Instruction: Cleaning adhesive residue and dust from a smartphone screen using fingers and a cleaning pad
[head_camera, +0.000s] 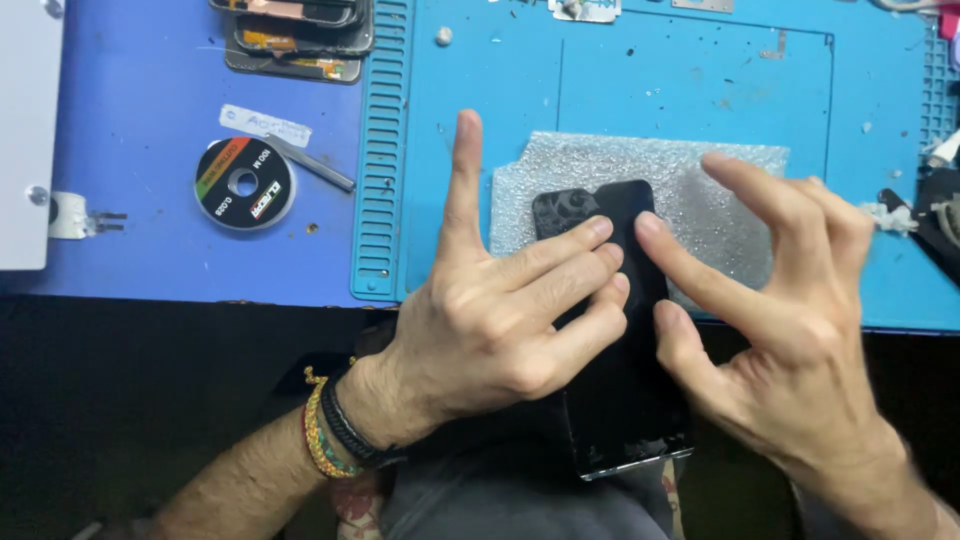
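One flat black rectangular phone (625, 400) lies under your hands, its long axis running from the near edge of the bright blue ribbed silicone work mat (480, 90) away from you, tilted slightly to the left at the far end. The far end, with rounded corners, rests on one grey bubble-textured foam sheet (700, 190) that lies on the mat; the near end overhangs the mat's near edge, above your lap, and shows a thin pale rim along its bottom edge. Your left hand (500, 310) is spread open, not gripping: three fingers lie flat across the phone's left side, the index finger points straight up and away from you, clear of the phone. Your right hand (790, 300) is also open, fingers splayed; the index fingertip and the thumb touch the phone's right edge, the remaining fingers are raised above the foam sheet. One stack of braided yellow, red and black bracelets (335, 435) sits on your left wrist. Left of the mat, on the darker blue table surface (130, 80), you have one round black spool (243, 184) with a coloured label, one thin grey metal blade (310, 163) just beside it, and one pile of dark phone screen panels (295, 35) at the far edge; the panel count cannot be told. One white panel (25, 130) stands furthest left of the mat.
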